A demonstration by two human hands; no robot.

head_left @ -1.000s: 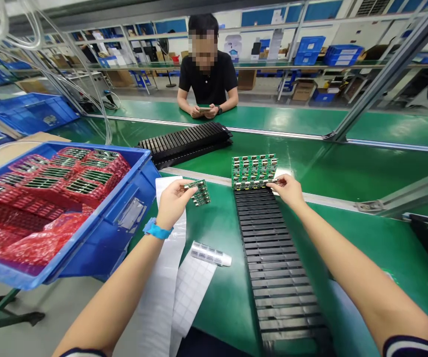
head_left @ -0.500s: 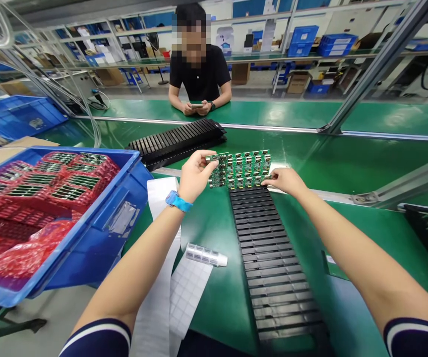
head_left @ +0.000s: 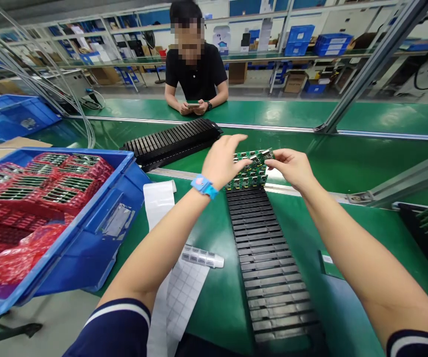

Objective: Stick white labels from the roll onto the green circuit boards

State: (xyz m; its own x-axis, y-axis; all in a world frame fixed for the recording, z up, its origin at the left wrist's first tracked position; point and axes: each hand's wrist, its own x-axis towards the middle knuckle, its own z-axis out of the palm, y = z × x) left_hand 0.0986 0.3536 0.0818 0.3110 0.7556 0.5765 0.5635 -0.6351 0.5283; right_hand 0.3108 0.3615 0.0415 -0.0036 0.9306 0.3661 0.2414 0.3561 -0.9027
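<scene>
Right hand is pinching the right end of a small circuit board, thumb and fingertips together on it. The board is slanting in front of some standing boards at the far end of a slotted black rack; whether its lower edge is touching them, I'm not managing to tell

Left hand is spreading, fingers well apart from thumb, with the thumb pointing across at the boards. Contact there is staying unclear from this angle, but the hand isn't clamping on anything that I'm seeing

Handling, my judgement: I'm reckoning on something light and stiff, thin enough to be slipping sideways under a loose pinch. The parts crowding its face are looking fragile, so the bare edges and ends are seeming the better hold, away from the raised components; squeezing flat across them would be risking damage

Around: a roll of labels is lying left of the rack, beside a white sheet. Further left, a blue bin is holding more boards in red wrap. Across the bench a person in a black shirt is leaning over a phone
</scene>
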